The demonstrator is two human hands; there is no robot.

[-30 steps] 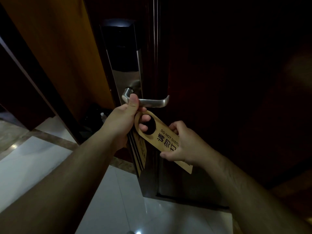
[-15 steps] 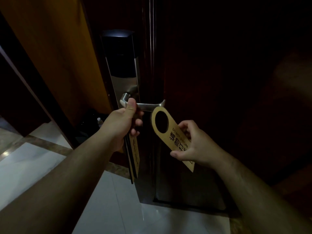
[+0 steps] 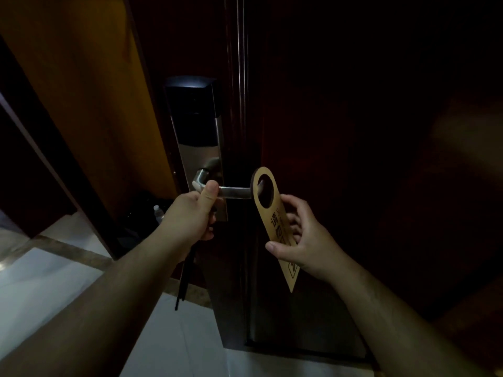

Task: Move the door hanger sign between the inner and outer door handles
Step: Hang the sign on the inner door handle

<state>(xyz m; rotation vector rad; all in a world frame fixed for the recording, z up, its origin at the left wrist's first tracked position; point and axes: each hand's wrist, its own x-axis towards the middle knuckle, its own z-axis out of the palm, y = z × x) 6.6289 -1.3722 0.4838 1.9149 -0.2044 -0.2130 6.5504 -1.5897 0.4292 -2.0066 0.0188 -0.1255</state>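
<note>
Sign (image 3: 275, 223): flat tan card with a round hole at the top end and printed lettering below. Judged light and stiff, but thin enough to bend if forced. The faces look smooth, so a pinch across them at mid-length, clear of the hole, seems the right hold.

Right grip (image 3: 306, 242): clamped on the sign at about mid-length, thumb (image 3: 275, 247) on the printed face, fingers curled behind. The sign is tilted, hole end up and to the left, lower end pointing down past the wrist.

The hole sits at the free tip of the lever handle (image 3: 234, 191). A pale spot shows through the hole, probably the tip. I cannot tell whether it has passed through.

Left grip (image 3: 187, 217): closed round the handle close to its pivot, thumb on top. A dark thin strip (image 3: 185, 276) hangs below it, identity unclear.

Outward: steel lock plate (image 3: 200, 151), dark door (image 3: 353, 131), pale tiled floor (image 3: 54, 281).
</note>
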